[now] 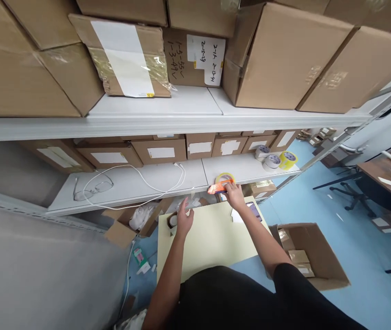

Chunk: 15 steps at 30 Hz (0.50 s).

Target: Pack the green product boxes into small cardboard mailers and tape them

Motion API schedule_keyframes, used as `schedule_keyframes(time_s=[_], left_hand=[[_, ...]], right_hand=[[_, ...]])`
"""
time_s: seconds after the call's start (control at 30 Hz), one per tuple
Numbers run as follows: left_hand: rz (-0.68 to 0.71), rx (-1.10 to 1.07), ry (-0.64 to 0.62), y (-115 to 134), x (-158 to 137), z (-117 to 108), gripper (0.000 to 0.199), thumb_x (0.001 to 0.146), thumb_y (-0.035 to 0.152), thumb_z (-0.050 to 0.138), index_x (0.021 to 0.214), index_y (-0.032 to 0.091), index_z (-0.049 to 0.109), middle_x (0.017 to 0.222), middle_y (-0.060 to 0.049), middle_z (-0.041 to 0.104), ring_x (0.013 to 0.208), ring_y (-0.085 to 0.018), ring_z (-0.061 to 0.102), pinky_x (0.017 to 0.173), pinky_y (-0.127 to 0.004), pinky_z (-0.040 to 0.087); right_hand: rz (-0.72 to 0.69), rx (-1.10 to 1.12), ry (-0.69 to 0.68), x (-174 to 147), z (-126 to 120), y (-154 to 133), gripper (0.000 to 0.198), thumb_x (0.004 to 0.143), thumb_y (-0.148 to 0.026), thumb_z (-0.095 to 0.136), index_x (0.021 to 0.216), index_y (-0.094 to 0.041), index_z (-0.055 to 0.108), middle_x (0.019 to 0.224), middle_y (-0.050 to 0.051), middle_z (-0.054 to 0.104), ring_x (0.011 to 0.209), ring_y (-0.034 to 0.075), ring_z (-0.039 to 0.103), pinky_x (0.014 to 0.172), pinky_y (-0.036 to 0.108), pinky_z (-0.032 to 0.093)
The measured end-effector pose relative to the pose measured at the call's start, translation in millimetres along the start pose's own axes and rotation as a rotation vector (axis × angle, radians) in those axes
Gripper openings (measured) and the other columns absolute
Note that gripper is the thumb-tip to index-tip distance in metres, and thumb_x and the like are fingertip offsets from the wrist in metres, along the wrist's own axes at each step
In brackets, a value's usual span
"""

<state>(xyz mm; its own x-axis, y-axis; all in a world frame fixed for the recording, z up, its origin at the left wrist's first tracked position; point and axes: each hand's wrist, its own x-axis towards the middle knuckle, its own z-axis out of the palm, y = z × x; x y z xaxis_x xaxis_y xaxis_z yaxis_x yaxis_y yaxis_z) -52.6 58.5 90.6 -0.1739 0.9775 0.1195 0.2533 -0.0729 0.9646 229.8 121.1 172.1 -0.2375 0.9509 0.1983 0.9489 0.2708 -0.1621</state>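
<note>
My right hand (234, 195) is closed around an orange tape dispenser (217, 187). A yellowish roll of tape (225, 176) shows at its top, by the edge of the middle shelf. My left hand (184, 219) is raised over the left part of a pale yellow tabletop (212, 238). Its fingers are apart, with nothing in them. Beside it, at the table's left edge, is a dark roll (172, 221) with a pale core. A phone (254, 211) lies by my right forearm, next to a white paper (236, 216).
Cardboard boxes (291, 59) fill the upper shelf; labelled boxes line the middle shelf (157, 176). On it lie glasses (94, 188), a white cable (140, 169) and tape rolls (287, 160). An open carton (322, 256) holding small boxes stands at right, another carton (120, 233) at left.
</note>
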Motion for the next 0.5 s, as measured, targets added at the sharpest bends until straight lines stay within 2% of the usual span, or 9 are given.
schedule_keyframes(time_s=[0.1,0.23,0.37,0.5], left_hand=[[-0.011,0.031,-0.002,1,-4,-6,0.066,0.09,0.019,0.056,0.155,0.027,0.05,0.152,-0.012,0.056,0.133,-0.027,0.061,0.101,-0.041,0.059],[-0.051,0.067,-0.03,1,-17,-4,0.067,0.091,0.018,0.056,0.157,0.027,0.048,0.154,-0.012,0.055,0.132,-0.026,0.061,0.101,-0.04,0.058],[-0.079,0.085,-0.044,4,-37,11,0.068,0.092,0.019,0.055,0.158,0.028,0.047,0.155,-0.011,0.055,0.132,-0.026,0.061,0.102,-0.04,0.058],[-0.105,0.099,-0.053,10,-71,32,0.064,0.092,0.019,0.055,0.155,0.029,0.051,0.153,-0.011,0.056,0.132,-0.026,0.061,0.1,-0.04,0.058]], right_hand=[[-0.009,0.071,-0.005,-45,30,-15,0.013,0.101,-0.024,0.058,0.112,-0.019,0.064,0.116,0.015,0.071,0.109,0.032,0.059,0.094,0.04,0.035],[0.052,0.145,-0.097,-99,72,-17,0.009,0.096,-0.02,0.065,0.105,-0.02,0.064,0.108,0.012,0.073,0.105,0.03,0.061,0.095,0.039,0.035],[0.114,0.162,-0.236,-147,103,1,0.016,0.089,-0.014,0.07,0.104,-0.019,0.065,0.111,0.011,0.074,0.113,0.03,0.061,0.1,0.04,0.036],[0.146,0.14,-0.384,-192,127,31,0.018,0.086,-0.012,0.069,0.103,-0.02,0.067,0.116,0.014,0.075,0.123,0.033,0.058,0.1,0.042,0.038]])
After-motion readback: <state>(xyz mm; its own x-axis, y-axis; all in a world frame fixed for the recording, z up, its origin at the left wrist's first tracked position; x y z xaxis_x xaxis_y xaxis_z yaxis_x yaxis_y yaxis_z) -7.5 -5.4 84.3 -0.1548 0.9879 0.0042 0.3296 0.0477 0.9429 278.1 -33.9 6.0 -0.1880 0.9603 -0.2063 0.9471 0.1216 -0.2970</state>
